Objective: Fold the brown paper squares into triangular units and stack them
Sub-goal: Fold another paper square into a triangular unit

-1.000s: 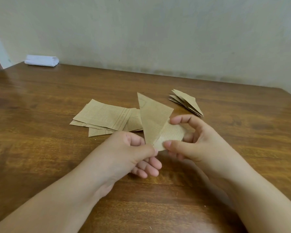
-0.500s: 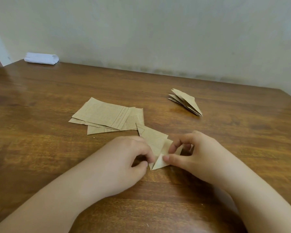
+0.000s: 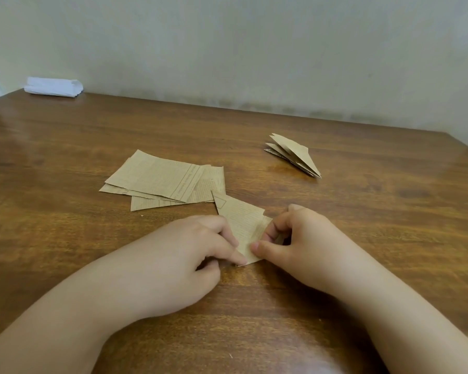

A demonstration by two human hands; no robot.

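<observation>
Hands, left point(image 3: 200, 247) and right point(image 3: 289, 238), pinch the folded sheet point(image 3: 243, 225) flat on the table point(image 3: 65, 157) to crease it, just before the squares point(image 3: 162, 182), stack point(image 3: 295, 155) beyond.
</observation>
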